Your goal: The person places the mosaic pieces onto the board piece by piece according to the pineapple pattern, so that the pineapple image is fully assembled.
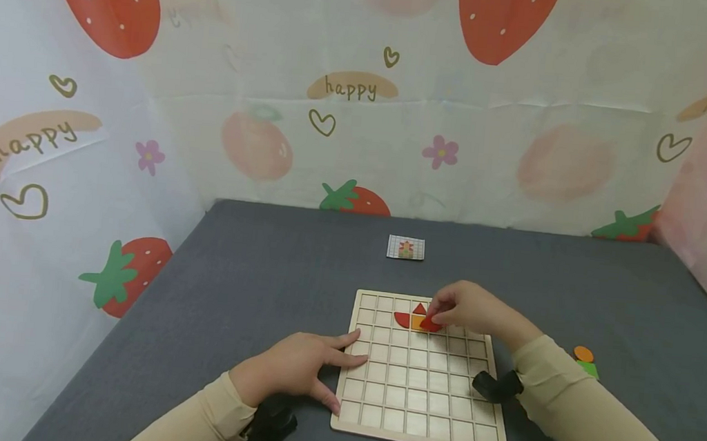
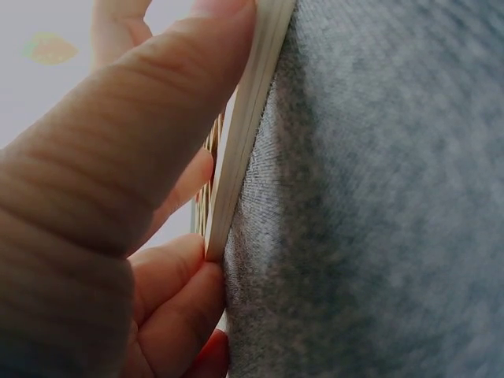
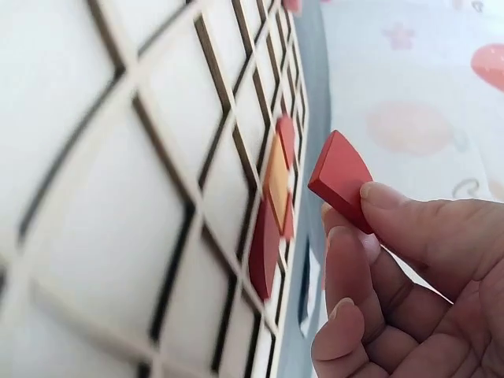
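Observation:
A wooden grid board (image 1: 421,392) lies on the grey table. Near its far edge sit a red triangle (image 1: 419,309), a red quarter-round piece (image 1: 402,319) and an orange square (image 1: 417,322). Just above them my right hand (image 1: 467,312) pinches another red quarter-round piece (image 3: 343,177) between thumb and fingers, apart from the board in the right wrist view. My left hand (image 1: 298,365) touches the board's left side with spread fingers. In the left wrist view its thumb (image 2: 157,102) lies along the board's edge (image 2: 244,134).
Beyond the board lies a small pattern card (image 1: 406,248). To the right, beside my sleeve, are an orange round piece (image 1: 583,353) and a green piece (image 1: 588,368), partly covered. A strawberry-print cloth (image 1: 359,145) hangs behind the table.

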### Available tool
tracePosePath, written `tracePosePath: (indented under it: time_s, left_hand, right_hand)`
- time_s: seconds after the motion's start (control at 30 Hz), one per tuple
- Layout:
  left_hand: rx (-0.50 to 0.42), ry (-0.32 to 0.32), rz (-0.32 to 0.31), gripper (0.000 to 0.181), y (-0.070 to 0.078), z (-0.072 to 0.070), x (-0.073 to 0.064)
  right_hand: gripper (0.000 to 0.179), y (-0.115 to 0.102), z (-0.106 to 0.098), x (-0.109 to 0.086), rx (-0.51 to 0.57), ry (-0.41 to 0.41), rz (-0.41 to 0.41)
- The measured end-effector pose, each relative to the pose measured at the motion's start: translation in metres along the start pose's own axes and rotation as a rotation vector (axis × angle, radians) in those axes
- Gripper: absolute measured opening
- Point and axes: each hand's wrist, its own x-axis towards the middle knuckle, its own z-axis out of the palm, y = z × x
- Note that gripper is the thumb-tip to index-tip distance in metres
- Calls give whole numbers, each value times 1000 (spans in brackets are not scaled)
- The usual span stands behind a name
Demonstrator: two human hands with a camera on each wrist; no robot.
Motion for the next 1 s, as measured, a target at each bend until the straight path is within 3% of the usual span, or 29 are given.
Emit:
tracePosePath:
  time_s: [0.4, 1.0]
  left_hand:
    - [3, 13, 21, 80, 0, 0, 0]
    - [1, 11, 19, 81, 2, -2, -1]
  right_hand:
    - [10, -18, 26, 14, -54, -18, -80]
    - [16, -24, 39, 22, -139, -5, -70]
